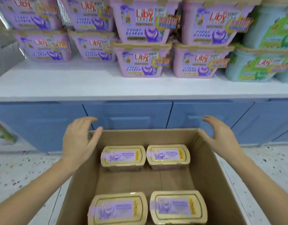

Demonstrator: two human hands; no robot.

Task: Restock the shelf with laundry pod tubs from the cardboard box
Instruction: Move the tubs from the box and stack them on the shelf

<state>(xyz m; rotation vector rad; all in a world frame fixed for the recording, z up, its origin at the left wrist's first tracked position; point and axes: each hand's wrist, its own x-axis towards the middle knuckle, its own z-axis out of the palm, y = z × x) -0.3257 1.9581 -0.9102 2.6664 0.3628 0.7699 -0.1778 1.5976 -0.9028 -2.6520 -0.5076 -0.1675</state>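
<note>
White shelf (pixel 58 85) half bare; left grip (pixel 78 140) and right grip (pixel 221 137) spread, empty, at the cardboard box (pixel 210 176); a laundry pod tub (pixel 123 155) lifted by its smooth lid could slip.

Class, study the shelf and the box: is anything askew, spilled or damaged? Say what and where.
Nothing spilled or damaged. Only the two left stacks of purple plastic tubs sit further back on the white shelf than the two centre stacks.

Brown cardboard box (pixel 210 176) holds 4 gold-lidded purple tubs (pixel 123 155); lilac tubs (pixel 143 62) and green-blue tubs (pixel 257 65) top a white shelf (pixel 91 85); speckled floor (pixel 18 172).
</note>
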